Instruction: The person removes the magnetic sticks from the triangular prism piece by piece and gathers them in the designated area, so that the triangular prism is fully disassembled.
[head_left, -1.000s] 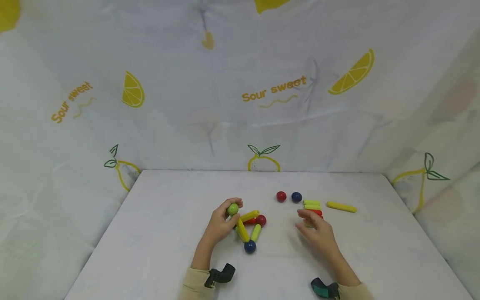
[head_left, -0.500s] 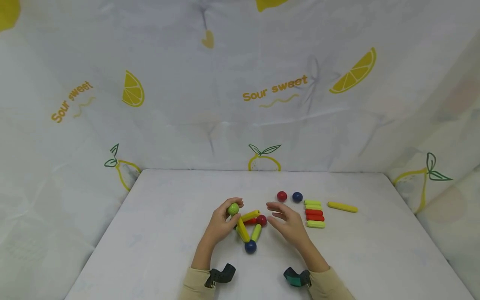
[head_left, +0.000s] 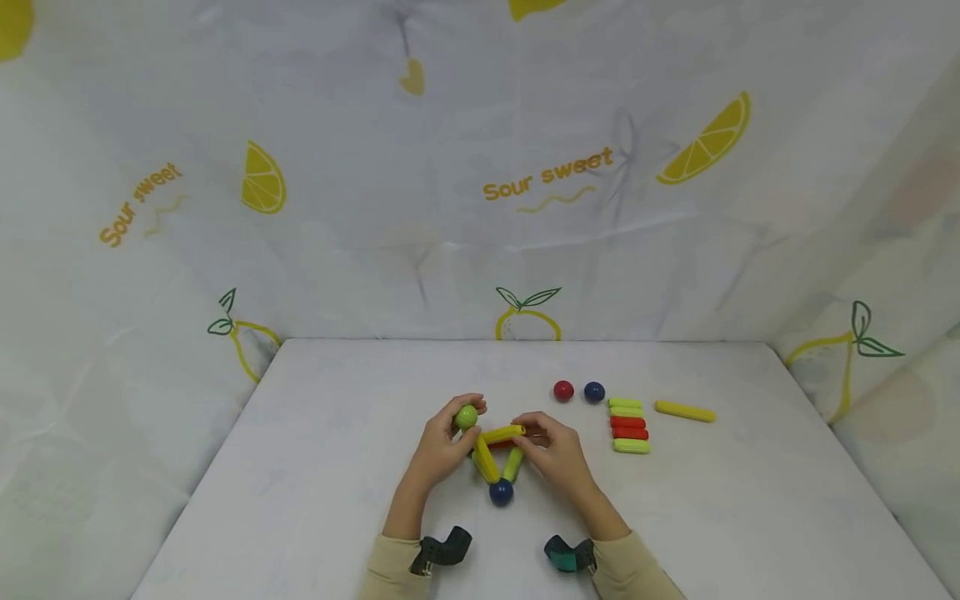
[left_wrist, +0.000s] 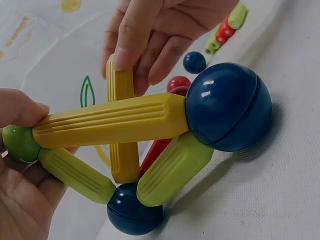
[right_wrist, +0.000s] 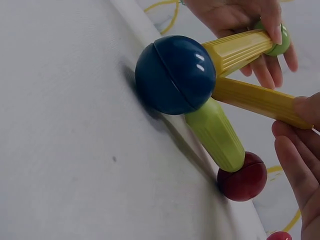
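A small structure of magnetic rods and balls stands on the table. My left hand (head_left: pixel 441 443) grips its green ball (left_wrist: pixel 21 143), thumb at the end of a yellow rod (left_wrist: pixel 110 120) that runs down to a blue ball (left_wrist: pixel 229 106). My right hand (head_left: pixel 558 454) pinches the free end of a second yellow rod (right_wrist: pixel 262 101), whose other end meets another blue ball (left_wrist: pixel 135 210) in the left wrist view. Lime rods (right_wrist: pixel 216 135) link balls at the base, with a red ball (right_wrist: pixel 242 176) at one corner. A red rod (left_wrist: pixel 156 155) is partly hidden behind.
Behind and right of the structure lie a loose red ball (head_left: pixel 563 391) and a loose blue ball (head_left: pixel 594 392). Further right, short lime and red rods (head_left: pixel 628 422) lie in a row, with a yellow rod (head_left: pixel 685 412) beside them. A white printed cloth (head_left: pixel 375 208) hangs behind.
My right hand has moved left from the row of short rods to the structure and taken hold of a yellow rod's free end. The left hand has kept its grip in place.
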